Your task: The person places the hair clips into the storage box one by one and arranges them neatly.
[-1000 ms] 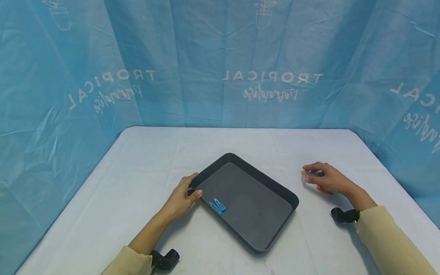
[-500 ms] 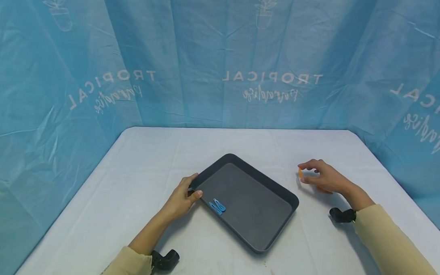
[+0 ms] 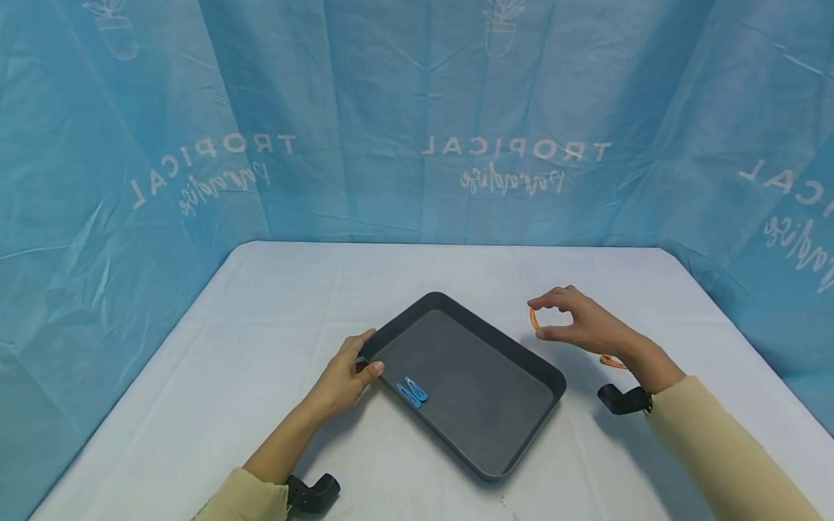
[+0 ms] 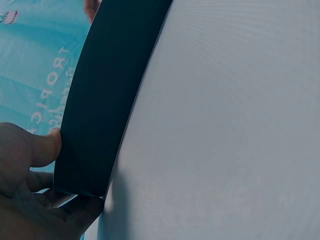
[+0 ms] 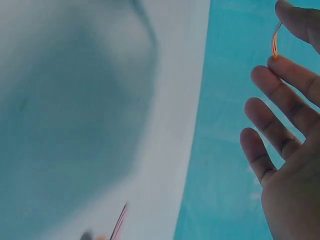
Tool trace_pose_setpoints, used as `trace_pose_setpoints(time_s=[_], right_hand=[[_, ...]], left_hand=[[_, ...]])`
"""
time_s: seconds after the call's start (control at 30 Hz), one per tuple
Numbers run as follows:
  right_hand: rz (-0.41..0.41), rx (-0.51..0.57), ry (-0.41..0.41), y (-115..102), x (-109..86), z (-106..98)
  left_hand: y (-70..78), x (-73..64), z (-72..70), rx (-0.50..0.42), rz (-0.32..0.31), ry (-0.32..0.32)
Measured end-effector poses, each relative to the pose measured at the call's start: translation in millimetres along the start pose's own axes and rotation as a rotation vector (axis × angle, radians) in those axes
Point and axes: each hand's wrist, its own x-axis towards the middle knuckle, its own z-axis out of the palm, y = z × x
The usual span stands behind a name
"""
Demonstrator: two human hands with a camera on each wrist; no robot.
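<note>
My left hand [image 3: 337,376] grips the near-left corner of a dark grey tray [image 3: 481,385], thumb over the rim; the left wrist view shows the thumb against the tray's outer wall [image 4: 105,100] and fingers under its corner. Two blue snap hair clips [image 3: 415,388] lie side by side in the tray by that side. Beyond the tray's right side, my right hand [image 3: 583,321] pinches an orange snap hair clip [image 3: 534,318] upright between thumb and index fingertip, above the table. In the right wrist view, the other fingers of that hand [image 5: 295,120] are spread.
Another orange clip [image 3: 613,362] lies on the white-covered table [image 3: 284,302], partly behind my right wrist. Blue printed curtains [image 3: 365,174] hang behind and at both sides of the table. Black wrist cameras [image 3: 315,493] sit below each hand.
My right hand has lifted the orange clip and carried it left toward the tray, uncovering the other orange clip on the table. The left hand and the tray have stayed still.
</note>
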Motion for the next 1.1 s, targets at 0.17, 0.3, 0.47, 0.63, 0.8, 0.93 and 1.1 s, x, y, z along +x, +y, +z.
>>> trace_pose_setpoints(time_s=[0.17,0.3,0.47,0.63,0.8,0.93,1.1], right_hand=[[-0.094,0.002,-0.014,-22,10.7,6],[-0.144,0.004,-0.035,-40,20.0,13],[-0.192,0.004,-0.087,-57,30.2,26],[-0.207,0.019,-0.148,-70,37.9,38],[-0.236,-0.004,-0.212,-79,45.2,50],[-0.247,-0.026,-0.250,-88,51.0,59],[-0.256,-0.049,-0.302,-97,56.3,69]], left_hand=[[-0.3,0.6,-0.1,0.001,0.008,0.000],[-0.3,0.4,-0.6,-0.006,0.002,0.003],[-1.0,0.0,-0.2,-0.002,-0.008,0.001],[-0.7,0.5,0.1,-0.007,-0.006,0.001],[0.1,-0.3,0.2,0.001,0.000,-0.003],[-0.2,-0.6,0.3,0.008,0.002,0.004],[0.3,-0.3,0.3,0.014,0.001,0.009]])
